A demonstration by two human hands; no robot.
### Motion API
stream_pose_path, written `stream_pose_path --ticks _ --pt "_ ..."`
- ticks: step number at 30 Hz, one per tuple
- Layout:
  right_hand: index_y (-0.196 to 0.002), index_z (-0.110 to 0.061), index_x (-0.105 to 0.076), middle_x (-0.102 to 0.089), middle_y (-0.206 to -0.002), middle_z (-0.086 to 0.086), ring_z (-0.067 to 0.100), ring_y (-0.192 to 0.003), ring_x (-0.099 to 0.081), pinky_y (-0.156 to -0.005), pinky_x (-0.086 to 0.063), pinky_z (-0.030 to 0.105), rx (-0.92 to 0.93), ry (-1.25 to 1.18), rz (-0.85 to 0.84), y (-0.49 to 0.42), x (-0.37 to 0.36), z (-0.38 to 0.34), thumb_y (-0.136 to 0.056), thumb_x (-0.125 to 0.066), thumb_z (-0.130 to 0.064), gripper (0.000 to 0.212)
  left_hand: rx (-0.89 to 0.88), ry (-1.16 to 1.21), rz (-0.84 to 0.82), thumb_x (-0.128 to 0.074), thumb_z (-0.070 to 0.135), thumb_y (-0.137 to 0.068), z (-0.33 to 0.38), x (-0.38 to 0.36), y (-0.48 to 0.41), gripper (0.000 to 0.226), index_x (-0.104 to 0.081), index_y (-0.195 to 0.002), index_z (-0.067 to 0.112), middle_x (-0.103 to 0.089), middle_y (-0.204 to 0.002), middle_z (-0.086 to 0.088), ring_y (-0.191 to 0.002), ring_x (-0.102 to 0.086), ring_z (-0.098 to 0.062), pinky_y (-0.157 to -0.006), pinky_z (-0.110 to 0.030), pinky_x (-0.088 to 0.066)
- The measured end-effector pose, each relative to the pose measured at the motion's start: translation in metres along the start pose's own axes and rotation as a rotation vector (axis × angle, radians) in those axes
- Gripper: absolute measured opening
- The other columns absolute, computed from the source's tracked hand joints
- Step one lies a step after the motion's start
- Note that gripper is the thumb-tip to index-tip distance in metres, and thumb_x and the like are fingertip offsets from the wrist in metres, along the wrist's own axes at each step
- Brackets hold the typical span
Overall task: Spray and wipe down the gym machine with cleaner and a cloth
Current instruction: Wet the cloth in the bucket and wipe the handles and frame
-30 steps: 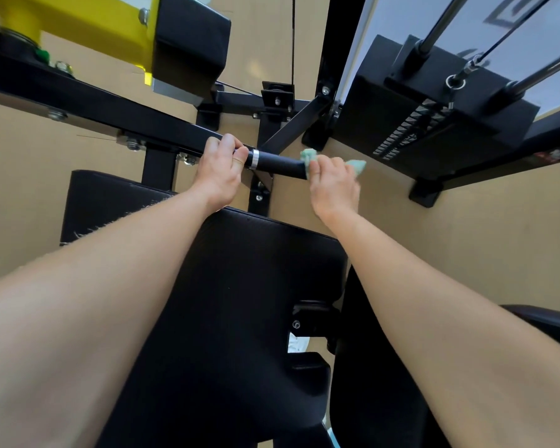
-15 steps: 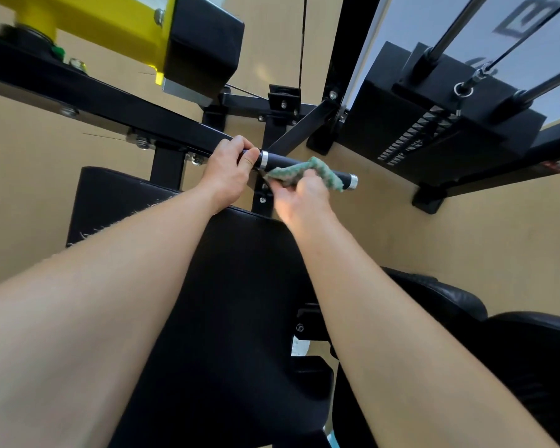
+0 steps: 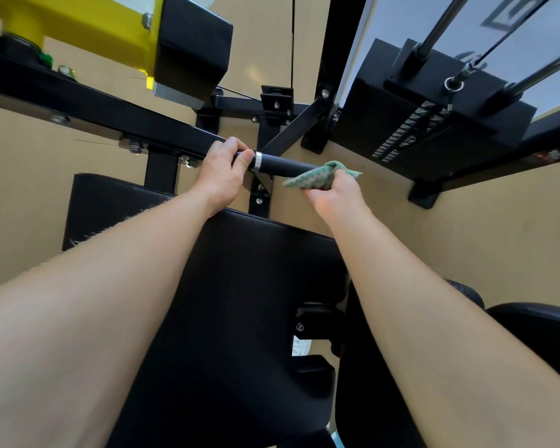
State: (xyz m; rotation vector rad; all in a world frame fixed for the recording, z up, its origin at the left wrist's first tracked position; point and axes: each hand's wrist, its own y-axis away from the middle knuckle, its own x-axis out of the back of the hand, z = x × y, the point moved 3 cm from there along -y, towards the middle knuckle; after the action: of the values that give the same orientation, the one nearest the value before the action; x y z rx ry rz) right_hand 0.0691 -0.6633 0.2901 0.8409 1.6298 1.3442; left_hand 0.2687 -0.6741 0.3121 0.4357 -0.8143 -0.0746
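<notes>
Left hand: the left hand [image 3: 222, 171] was curled tight round the bar, fingers wrapped over it, just to the 9 o'clock side of the silver collar [image 3: 257, 160].
Right hand: the right hand [image 3: 335, 192] was closed on the green cloth [image 3: 317, 177], bunching it round the far end of the handle.
Cloth: it sat at 3 o'clock from the left hand, pressed against the handle's tip, with loose corners sticking out on either side of the fingers.
Handle: the black grip [image 3: 282, 164] lay bare between the two hands, slanting slightly down toward 3 o'clock.
Machine arm: the black beam [image 3: 94, 111] ran from 10 o'clock in toward the left hand.
Pad: a black padded rest [image 3: 240, 302] lay below both forearms, toward 6 o'clock.
Weight stack: the black stack [image 3: 434, 124] with its steel guide rods [image 3: 440, 21] stood at 2 o'clock.
Housing: a yellow casing [image 3: 94, 27] sat at 11 o'clock.
</notes>
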Motion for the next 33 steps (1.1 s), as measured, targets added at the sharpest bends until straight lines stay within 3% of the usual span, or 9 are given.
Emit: stream_pose_path --ticks 2,3,7,11,14,18,22,28,33 --pt "-0.152 -0.013 -0.040 -0.055 -0.135 0.015 0.032 -0.127 -0.056 -0.093 -0.053 0.020 0.211 0.423 0.194 0.003 0.003 -0.016 -0.107 -0.051 -0.014 0.046 -0.004 -0.001 -0.003 -0.045 0.032 -0.110 0.000 0.001 0.000 0.026 -0.057 -0.122 0.013 -0.047 -0.116 -0.005 -0.105 -0.049 -0.019 -0.086 -0.031 -0.037" --pt "-0.150 -0.011 -0.043 -0.056 -0.136 0.012 0.028 -0.123 -0.058 -0.086 -0.050 0.015 0.351 0.579 0.258 -0.002 0.005 -0.026 -0.110 -0.045 -0.017 0.040 -0.007 -0.004 -0.005 -0.045 0.032 -0.110 0.000 0.000 0.000 0.025 -0.057 -0.122 0.014 -0.047 -0.116 -0.005 -0.105 -0.049 -0.019 -0.086 -0.030 -0.037" --pt "-0.125 -0.014 -0.062 -0.062 -0.103 -0.003 0.010 -0.089 -0.058 -0.091 -0.051 0.032 0.698 1.130 0.066 -0.008 -0.005 -0.039 -0.111 -0.041 -0.027 0.028 -0.009 -0.007 -0.002 -0.045 0.033 -0.110 0.000 0.000 0.000 0.026 -0.057 -0.123 0.014 -0.046 -0.116 -0.005 -0.104 -0.049 -0.019 -0.085 -0.031 -0.038" --pt "-0.091 -0.024 -0.055 -0.054 -0.085 -0.003 0.019 -0.085 -0.053 -0.090 -0.040 0.039 0.774 1.929 -0.134 -0.007 -0.031 -0.020 -0.111 -0.032 -0.037 0.034 0.001 -0.023 0.000 -0.044 0.034 -0.110 0.000 -0.001 0.000 0.026 -0.056 -0.122 0.015 -0.046 -0.116 -0.005 -0.103 -0.049 -0.020 -0.085 -0.031 -0.038" --pt "-0.108 -0.019 -0.065 -0.065 -0.098 0.003 0.017 -0.088 -0.058 -0.086 -0.046 0.037 0.726 1.990 -0.410 0.004 -0.062 0.011 -0.113 -0.025 -0.043 0.047 0.003 -0.030 0.018 -0.044 0.035 -0.109 0.000 -0.001 -0.001 0.028 -0.056 -0.122 0.013 -0.046 -0.115 -0.004 -0.101 -0.048 -0.018 -0.084 -0.030 -0.036" --pt "-0.142 -0.019 -0.058 -0.066 -0.131 0.007 0.021 -0.121 -0.060 -0.107 -0.045 0.043 0.756 2.049 -0.587 0.005 -0.080 0.036 -0.112 -0.027 -0.045 0.050 0.003 -0.024 0.008 -0.044 0.036 -0.110 0.000 -0.001 -0.001 0.031 -0.056 -0.127 0.013 -0.046 -0.118 -0.004 -0.104 -0.048 -0.015 -0.084 -0.029 -0.037" --pt "-0.138 -0.020 -0.057 -0.064 -0.115 0.007 0.021 -0.103 -0.060 -0.084 -0.040 0.033 0.689 2.143 -0.512 -0.009 -0.062 -0.001 -0.112 -0.026 -0.048 0.049 0.003 -0.032 0.006 -0.044 0.036 -0.110 0.000 -0.001 0.000 0.029 -0.056 -0.124 0.014 -0.046 -0.117 -0.005 -0.104 -0.049 -0.018 -0.085 -0.031 -0.037" --pt "-0.109 -0.032 -0.054 -0.056 -0.090 -0.003 0.025 -0.094 -0.057 -0.080 -0.039 0.037 0.747 2.204 -0.338 -0.017 -0.030 -0.041 -0.112 -0.028 -0.046 0.030 -0.011 -0.054 0.022 -0.044 0.034 -0.110 -0.001 -0.003 0.000 0.027 -0.056 -0.124 0.014 -0.043 -0.116 -0.005 -0.103 -0.049 -0.019 -0.085 -0.031 -0.038" --pt "-0.152 -0.047 -0.039 -0.048 -0.116 -0.005 0.019 -0.111 -0.041 -0.103 -0.029 0.046 1.059 2.195 -0.475 -0.002 -0.041 0.018 -0.110 -0.030 -0.048 0.043 -0.013 -0.055 0.028 -0.045 0.035 -0.109 -0.002 -0.002 -0.001 0.030 -0.057 -0.124 0.011 -0.044 -0.114 -0.005 -0.103 -0.048 -0.019 -0.085 -0.030 -0.036"
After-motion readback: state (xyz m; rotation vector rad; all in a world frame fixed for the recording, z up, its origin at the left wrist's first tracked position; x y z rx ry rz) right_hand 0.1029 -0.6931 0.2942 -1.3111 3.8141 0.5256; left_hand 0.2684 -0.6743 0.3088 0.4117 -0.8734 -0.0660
